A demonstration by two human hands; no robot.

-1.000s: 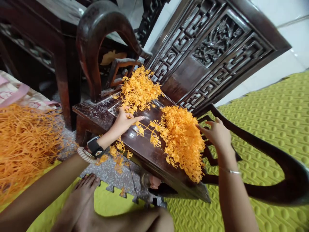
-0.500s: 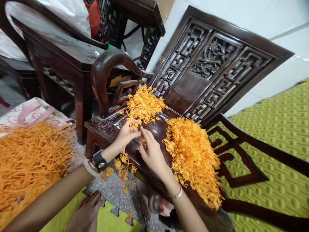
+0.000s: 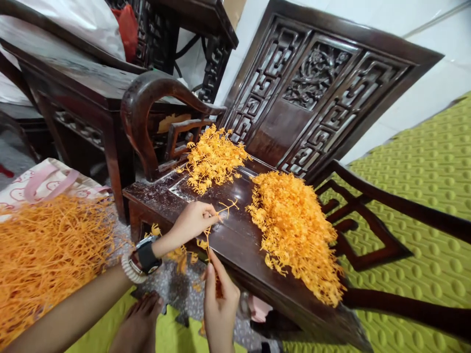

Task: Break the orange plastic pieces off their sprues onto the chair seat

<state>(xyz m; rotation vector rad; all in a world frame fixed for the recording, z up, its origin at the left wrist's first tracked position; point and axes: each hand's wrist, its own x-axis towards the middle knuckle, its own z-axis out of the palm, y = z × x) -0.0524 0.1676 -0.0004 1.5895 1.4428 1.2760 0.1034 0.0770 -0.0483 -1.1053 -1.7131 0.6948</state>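
Note:
My left hand (image 3: 196, 220) is over the front of the dark wooden seat, thumb and finger pinched on a thin orange branched piece (image 3: 228, 209) that pokes out to the right. Just below it, my right hand (image 3: 222, 299) is closed on an orange strand (image 3: 207, 239), whose upper end reaches toward the left fingertips. Whether the two pieces are joined I cannot tell. Behind my left hand lies a small heap of curly orange pieces (image 3: 217, 159). A larger heap of the same sort (image 3: 294, 230) spreads along the right side of the seat (image 3: 243, 240).
Left on the floor, a big pile of straight orange strands (image 3: 55, 245) lies by a white bag with pink handles (image 3: 53, 179). A curved armrest (image 3: 134, 110) and a carved backrest (image 3: 312, 88) border the seat. Orange bits and my foot (image 3: 138, 323) are below.
My right hand has moved down toward me, away from the left, with an orange strand now showing. My left hand has lowered slightly, and its branched piece has come into view.

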